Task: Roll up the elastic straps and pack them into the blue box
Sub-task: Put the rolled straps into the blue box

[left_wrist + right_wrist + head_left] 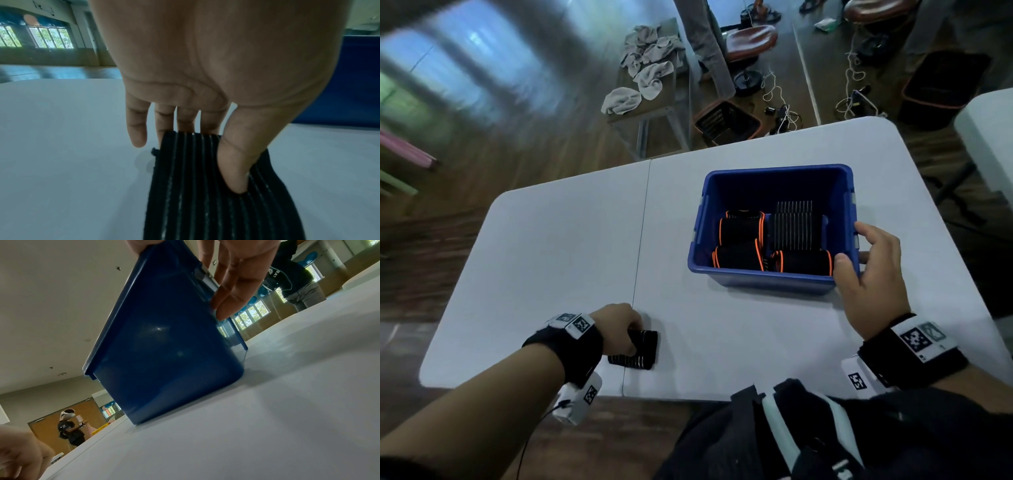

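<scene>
I am pinching a rolled black strap with pale stripes [637,349] in my left hand [618,329], thumb [236,162] pressing on top of it and fingers [164,120] curled behind its far edge, while it is lying on the white table [551,260] near the front edge. My right hand [869,274] is gripping the near right corner of the blue box [774,277], thumb hooking over the rim and fingers [230,296] reaching down the outer right wall. The box is sitting on the table well apart from my left hand, toward the right. Inside it, orange-edged black rolls [739,240] are filling the left side and the front right, and striped black rolls [794,226] are lying at the back right, all packed touching one another. Beyond the table, grey towels [647,68] are lying heaped on a bench.
</scene>
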Available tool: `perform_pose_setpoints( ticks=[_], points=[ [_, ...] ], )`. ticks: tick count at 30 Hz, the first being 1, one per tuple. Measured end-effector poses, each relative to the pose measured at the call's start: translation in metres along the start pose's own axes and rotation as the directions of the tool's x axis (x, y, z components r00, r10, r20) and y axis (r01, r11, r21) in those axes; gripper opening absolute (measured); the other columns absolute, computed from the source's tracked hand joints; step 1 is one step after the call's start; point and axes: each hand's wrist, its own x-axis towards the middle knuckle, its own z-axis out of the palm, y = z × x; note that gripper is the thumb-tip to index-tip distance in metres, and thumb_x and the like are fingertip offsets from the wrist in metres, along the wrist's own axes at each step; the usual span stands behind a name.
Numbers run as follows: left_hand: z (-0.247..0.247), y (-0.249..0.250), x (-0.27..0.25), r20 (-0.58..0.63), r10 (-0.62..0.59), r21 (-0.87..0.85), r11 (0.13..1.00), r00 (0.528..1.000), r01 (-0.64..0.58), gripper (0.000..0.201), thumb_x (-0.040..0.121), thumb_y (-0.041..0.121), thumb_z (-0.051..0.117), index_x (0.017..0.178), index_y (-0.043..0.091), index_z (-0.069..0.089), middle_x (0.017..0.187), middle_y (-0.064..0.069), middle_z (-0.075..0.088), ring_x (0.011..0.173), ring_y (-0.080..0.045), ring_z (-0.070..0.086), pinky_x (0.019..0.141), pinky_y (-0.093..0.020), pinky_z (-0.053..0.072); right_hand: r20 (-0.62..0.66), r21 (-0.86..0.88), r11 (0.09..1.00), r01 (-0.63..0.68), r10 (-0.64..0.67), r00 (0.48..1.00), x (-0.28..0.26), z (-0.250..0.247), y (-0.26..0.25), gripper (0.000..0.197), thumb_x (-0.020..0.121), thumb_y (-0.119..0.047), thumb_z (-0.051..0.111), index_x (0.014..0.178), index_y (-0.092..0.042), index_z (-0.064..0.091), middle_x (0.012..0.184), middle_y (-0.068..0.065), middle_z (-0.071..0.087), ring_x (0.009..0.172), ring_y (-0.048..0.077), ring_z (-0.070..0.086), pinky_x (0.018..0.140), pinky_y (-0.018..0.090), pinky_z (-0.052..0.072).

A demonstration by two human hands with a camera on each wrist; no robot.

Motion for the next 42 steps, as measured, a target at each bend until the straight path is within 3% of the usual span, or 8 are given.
perform_pose_setpoints(
  ticks=[7,11,14,20,23,28,35,42],
  points=[
    [-0.003,0.0,-0.011,0.028,-0.006,-0.174,0.985,1.0,0.011,0.031,0.063,0.023,0.083,0.085,0.03,0.061,0.085,0.012,0.065,0.081,-0.01,0.062,0.062,-0.021,0.045,0.004,0.008,1.0,-0.007,0.007,1.0,0.001,0.001,0.001,0.06,0.087,-0.044,0.044,0.141,-0.02,0.039,0.129,-0.015,0.034,0.1,0.02,0.056,0.08,0.042,0.053],
    [-0.042,0.018,-0.035,-0.012,0.097,-0.327,0.94,0.995,-0.096,0.032,0.062,0.025,0.085,0.088,0.024,0.067,0.082,0.006,0.072,0.074,-0.013,0.067,0.066,-0.026,0.052,0.014,0.005,1.0,0.0,0.0,1.0,0.0,0.0,0.002,0.057,0.087,-0.043,0.045,0.14,-0.022,0.039,0.135,-0.006,0.038,0.107,0.02,0.057,0.084,0.043,0.055],
    [-0.093,0.048,-0.062,-0.093,0.234,-0.418,0.873,0.968,-0.252,0.028,0.067,0.014,0.086,0.09,0.019,0.069,0.084,-0.005,0.075,0.074,-0.018,0.069,0.071,-0.033,0.055,0.01,-0.005,1.0,-0.003,0.003,1.0,0.0,0.0,0.002,0.055,0.088,-0.04,0.046,0.14,-0.023,0.038,0.137,-0.006,0.038,0.109,0.018,0.057,0.085,0.041,0.055],
    [-0.19,0.118,-0.068,-0.355,0.358,-0.224,0.864,0.864,-0.451,0.032,0.07,0.018,0.088,0.093,0.024,0.067,0.085,0.003,0.075,0.081,-0.019,0.071,0.077,-0.034,0.057,0.01,-0.024,0.999,-0.032,0.032,0.999,0.001,0.0,0.0,0.05,0.092,-0.032,0.05,0.14,-0.022,0.039,0.136,-0.006,0.038,0.099,0.014,0.058,0.081,0.035,0.053],
    [-0.214,0.152,-0.039,-0.399,0.362,-0.03,0.913,0.842,-0.407,0.037,0.069,0.027,0.089,0.097,0.024,0.066,0.09,0.005,0.07,0.085,-0.018,0.066,0.077,-0.032,0.055,0.011,-0.03,0.999,-0.028,0.028,1.0,0.0,-0.001,-0.001,0.048,0.094,-0.022,0.054,0.14,-0.021,0.039,0.136,-0.005,0.038,0.099,0.015,0.058,0.084,0.035,0.053],
    [-0.216,0.187,0.018,-0.34,0.283,0.191,0.955,0.897,-0.229,0.036,0.069,0.033,0.088,0.095,0.015,0.071,0.094,-0.002,0.072,0.089,-0.024,0.066,0.076,-0.034,0.053,0.037,-0.048,0.998,-0.027,0.028,0.999,-0.001,-0.003,-0.002,0.049,0.093,-0.03,0.05,0.14,-0.026,0.036,0.136,-0.009,0.035,0.103,0.016,0.059,0.088,0.039,0.054],
    [-0.205,0.2,0.051,-0.243,0.227,0.338,0.931,0.943,-0.137,0.046,0.073,0.032,0.086,0.113,0.015,0.071,0.108,-0.003,0.073,0.098,-0.025,0.068,0.081,-0.035,0.055,0.06,-0.047,0.999,-0.015,0.017,0.998,-0.002,-0.005,-0.002,0.05,0.094,-0.033,0.05,0.141,-0.025,0.035,0.137,-0.01,0.034,0.102,0.014,0.06,0.089,0.04,0.055],
    [-0.195,0.203,0.057,-0.308,0.255,0.324,0.934,0.917,-0.151,0.045,0.073,0.022,0.086,0.111,0.016,0.063,0.109,-0.004,0.068,0.101,-0.025,0.062,0.081,-0.035,0.051,0.076,-0.039,0.999,-0.006,0.009,0.997,-0.001,-0.007,0.0,0.051,0.094,-0.035,0.051,0.141,-0.025,0.034,0.138,-0.011,0.033,0.096,0.012,0.059,0.085,0.036,0.055]
  ],
)
